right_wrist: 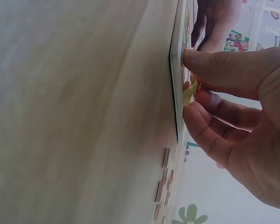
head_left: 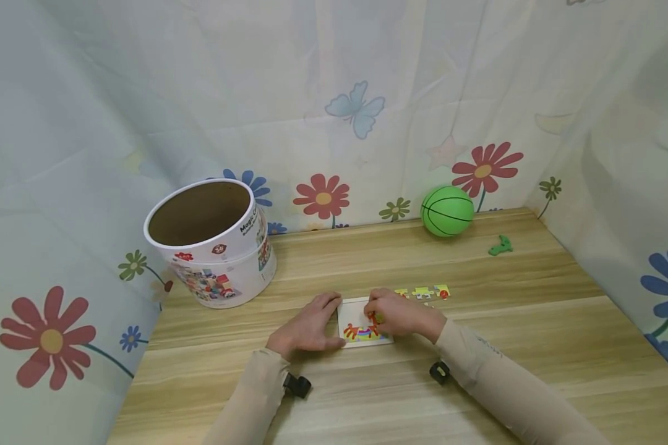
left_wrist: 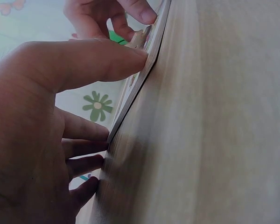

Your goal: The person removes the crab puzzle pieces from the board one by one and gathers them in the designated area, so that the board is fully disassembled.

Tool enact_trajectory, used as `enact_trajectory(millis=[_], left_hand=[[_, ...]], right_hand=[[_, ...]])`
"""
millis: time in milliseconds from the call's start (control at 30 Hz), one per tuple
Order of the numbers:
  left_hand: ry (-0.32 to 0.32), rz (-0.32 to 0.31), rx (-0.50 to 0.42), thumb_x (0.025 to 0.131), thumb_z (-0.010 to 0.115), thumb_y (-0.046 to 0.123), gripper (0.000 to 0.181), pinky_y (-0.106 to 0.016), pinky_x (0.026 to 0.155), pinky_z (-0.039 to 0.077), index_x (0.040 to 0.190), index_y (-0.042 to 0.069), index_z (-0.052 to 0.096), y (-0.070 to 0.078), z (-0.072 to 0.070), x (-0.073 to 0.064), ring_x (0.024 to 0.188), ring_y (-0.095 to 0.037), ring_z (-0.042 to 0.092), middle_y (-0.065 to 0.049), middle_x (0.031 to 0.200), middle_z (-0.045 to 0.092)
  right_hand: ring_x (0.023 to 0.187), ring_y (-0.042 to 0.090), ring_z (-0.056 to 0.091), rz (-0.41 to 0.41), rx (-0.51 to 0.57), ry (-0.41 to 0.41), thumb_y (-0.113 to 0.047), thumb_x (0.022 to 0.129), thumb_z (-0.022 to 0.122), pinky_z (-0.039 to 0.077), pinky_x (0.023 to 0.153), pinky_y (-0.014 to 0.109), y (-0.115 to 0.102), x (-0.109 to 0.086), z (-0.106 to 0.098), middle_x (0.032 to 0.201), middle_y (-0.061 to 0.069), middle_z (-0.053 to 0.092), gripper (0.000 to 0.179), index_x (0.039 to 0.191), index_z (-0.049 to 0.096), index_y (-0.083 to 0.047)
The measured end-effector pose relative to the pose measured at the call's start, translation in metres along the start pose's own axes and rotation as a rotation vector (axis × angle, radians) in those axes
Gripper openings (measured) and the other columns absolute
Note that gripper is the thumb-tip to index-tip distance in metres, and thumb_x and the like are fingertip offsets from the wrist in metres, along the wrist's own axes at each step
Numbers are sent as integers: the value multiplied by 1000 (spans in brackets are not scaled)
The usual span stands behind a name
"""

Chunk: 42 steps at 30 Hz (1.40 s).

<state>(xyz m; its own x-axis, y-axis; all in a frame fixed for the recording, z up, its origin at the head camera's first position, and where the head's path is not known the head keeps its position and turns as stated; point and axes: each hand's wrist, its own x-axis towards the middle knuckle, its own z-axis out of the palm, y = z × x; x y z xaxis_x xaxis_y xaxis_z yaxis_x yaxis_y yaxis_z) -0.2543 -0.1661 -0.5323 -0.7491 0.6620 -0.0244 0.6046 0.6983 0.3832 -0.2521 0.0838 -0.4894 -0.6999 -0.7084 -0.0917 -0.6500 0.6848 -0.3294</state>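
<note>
A small white puzzle board [head_left: 352, 309] lies on the wooden table, its lower part filled with a colourful picture in red, yellow and purple. Along the board's left side rests my left hand [head_left: 312, 324], with its thumb [left_wrist: 123, 60] on the near left corner and its fairly straight fingers touching the edge. My right hand [head_left: 403, 312] pinches a puzzle piece [right_wrist: 190, 92] over the right part of the board. In the right wrist view the piece looks tilted, yellowish with some red, and partly covered by the fingers.
Several loose puzzle pieces [head_left: 423, 292] lie right of the board. A large white round tub [head_left: 234, 281] stands at the back left. Near the curtain are a green ball [head_left: 447, 211] and a small green piece [head_left: 500, 246]. Flowered curtain [head_left: 334, 142] surrounds the table's back and sides.
</note>
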Motion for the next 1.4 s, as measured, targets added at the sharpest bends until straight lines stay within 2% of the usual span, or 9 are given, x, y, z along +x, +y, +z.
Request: enact_trajectory(millis=[200,433,700,900,1133,1400], left_hand=[[-1,3,11,77,72,50,95,-41,117,30,148,0,35,-1,-1,1,141,-27,31,-12,152,33],[-18,-2,10,77,72,51,95,-42,116,30,149,1,35,0,-2,1,142,-27,31,-11,153,32],[-28,-13,11,77,71,52,95,-42,116,31,149,2,34,0,0,1,142,-26,31,-10,153,32],[-30,-32,2,77,72,52,95,-41,117,30,149,3,34,2,0,1,142,-25,31,-9,154,31],[-25,-39,1,77,72,51,94,-42,116,31,149,2,35,4,0,0,141,-25,32,-9,153,32],[-22,-37,-3,77,72,51,95,-42,117,30,149,2,35,4,-1,0,142,-26,31,-10,153,32]], right_hand=[[96,14,54,22,18,1,-13,81,76,50,87,33,2,0,-1,107,1,58,32,112,72,-9],[90,12,53,-9,16,18,-11,84,72,51,83,32,4,-2,-2,100,2,61,24,108,74,-9],[90,13,55,-36,2,34,-8,82,72,52,82,31,7,-2,-1,101,2,62,29,110,72,-9],[87,13,57,-27,28,59,-5,79,72,52,79,31,10,-2,-1,98,2,63,36,115,69,-6],[87,14,59,21,76,50,-10,85,72,53,76,30,9,-3,-4,98,2,63,36,120,65,-6],[90,17,60,30,106,59,-13,85,74,54,80,34,7,-6,-13,100,2,64,31,113,65,-5]])
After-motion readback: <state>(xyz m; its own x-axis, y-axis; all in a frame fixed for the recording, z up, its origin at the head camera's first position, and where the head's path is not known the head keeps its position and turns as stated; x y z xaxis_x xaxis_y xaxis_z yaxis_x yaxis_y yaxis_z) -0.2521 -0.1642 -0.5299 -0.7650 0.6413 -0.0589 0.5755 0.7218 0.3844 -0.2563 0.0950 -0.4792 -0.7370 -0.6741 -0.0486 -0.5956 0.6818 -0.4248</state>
